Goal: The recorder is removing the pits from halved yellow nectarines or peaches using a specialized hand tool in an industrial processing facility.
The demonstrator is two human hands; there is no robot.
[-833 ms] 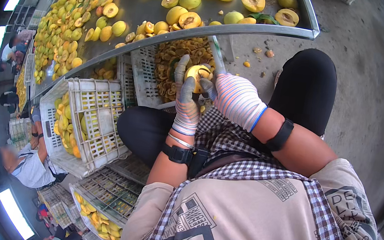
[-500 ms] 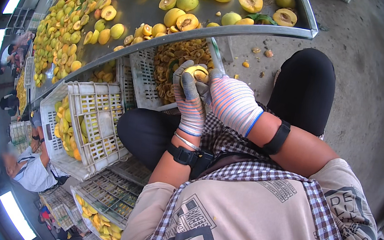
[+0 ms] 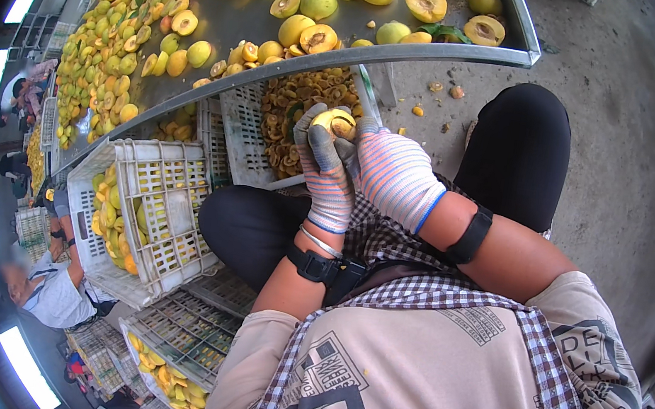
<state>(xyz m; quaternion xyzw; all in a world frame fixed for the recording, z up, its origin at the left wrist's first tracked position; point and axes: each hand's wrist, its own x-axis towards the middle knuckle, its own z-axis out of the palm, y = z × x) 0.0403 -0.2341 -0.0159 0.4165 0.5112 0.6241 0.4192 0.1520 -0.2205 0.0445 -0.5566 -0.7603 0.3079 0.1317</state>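
Observation:
Both my hands wear striped knit gloves with grey palms, and they meet in front of my lap. A yellow peach half (image 3: 324,119) sits in the closed fingers of my left hand (image 3: 326,178), its cut side toward the right. A thin curved edge shows in the hollow of the fruit. My right hand (image 3: 396,171) is closed right beside it, fingertips at the cut side; whatever it grips is hidden. Just beyond the hands, a pale crate (image 3: 239,132) holds many brownish pit pieces.
A metal-edged table (image 3: 416,52) spreads across the far side, strewn with whole and halved peaches (image 3: 319,3). On my left stands a tilted white crate (image 3: 166,219) of peach pieces, with another crate (image 3: 188,335) nearer. A person (image 3: 64,293) sits farther left. Fruit scraps dot the concrete floor (image 3: 602,159).
My hands and the peach half stay almost in place, with only a tiny shift. At the far left, the seated person's arms have moved slightly.

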